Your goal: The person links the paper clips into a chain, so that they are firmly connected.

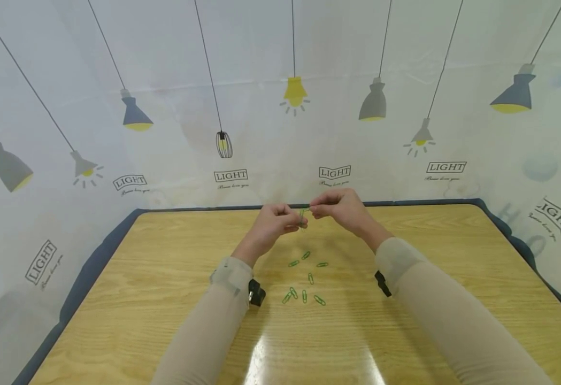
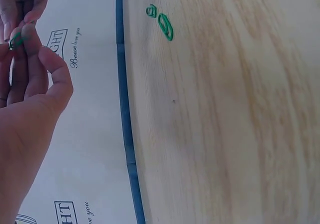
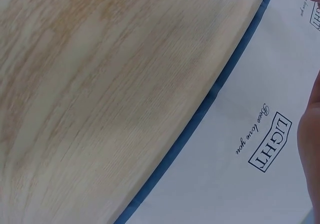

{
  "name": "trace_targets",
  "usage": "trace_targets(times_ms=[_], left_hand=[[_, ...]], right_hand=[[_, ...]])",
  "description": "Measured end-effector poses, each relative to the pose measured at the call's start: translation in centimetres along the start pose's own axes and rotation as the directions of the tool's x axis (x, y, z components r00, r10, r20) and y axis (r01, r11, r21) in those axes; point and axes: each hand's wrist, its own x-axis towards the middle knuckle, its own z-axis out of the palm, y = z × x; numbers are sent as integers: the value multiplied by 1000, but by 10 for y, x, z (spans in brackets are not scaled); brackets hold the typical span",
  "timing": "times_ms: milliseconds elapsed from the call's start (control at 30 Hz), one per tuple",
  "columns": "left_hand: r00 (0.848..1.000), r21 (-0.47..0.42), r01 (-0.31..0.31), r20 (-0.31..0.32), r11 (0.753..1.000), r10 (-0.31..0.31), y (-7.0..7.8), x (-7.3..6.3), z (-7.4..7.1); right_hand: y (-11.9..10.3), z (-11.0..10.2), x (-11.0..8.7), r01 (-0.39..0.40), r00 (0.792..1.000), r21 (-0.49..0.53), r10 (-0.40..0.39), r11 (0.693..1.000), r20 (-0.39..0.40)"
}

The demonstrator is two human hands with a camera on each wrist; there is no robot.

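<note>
Both hands are raised above the far part of the table, fingertips close together. My left hand [image 1: 273,224] pinches a green paper clip [image 1: 301,218] that stands roughly upright between thumb and fingers. Opposite it, my right hand [image 1: 343,209] pinches a green paper clip [image 1: 307,209] at the left one's upper end; whether the two are linked is too small to tell. In the left wrist view, green wire [image 2: 16,40] shows at the left fingertips. Only parts of the right hand [image 3: 311,139] appear at the edge of the right wrist view.
Several loose green paper clips [image 1: 310,278] lie scattered on the wooden table [image 1: 174,278], below and nearer than the hands. Behind the table's dark blue edge [image 1: 189,208] hangs a white sheet [image 1: 261,123] printed with lamps. Each wrist carries a small black camera [image 1: 256,293].
</note>
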Motion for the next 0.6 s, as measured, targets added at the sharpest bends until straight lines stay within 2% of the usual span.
trace_targets(times_ms=[100, 233, 400, 600], left_hand=[[1000, -28, 9, 16, 1000, -9, 1, 0, 1], [999, -49, 25, 32, 999, -24, 2, -1, 1], [999, -36, 30, 29, 999, -29, 3, -1, 0], [999, -5, 14, 42, 1000, -14, 3, 0, 0]], right_hand=[[0, -1, 0, 15, 1000, 20, -15, 1000, 12], [-2, -4, -1, 33, 997, 60, -37, 998, 68], [-4, -9, -2, 18, 990, 88, -30, 996, 135], [-7, -13, -3, -1, 986, 106, -17, 994, 163]])
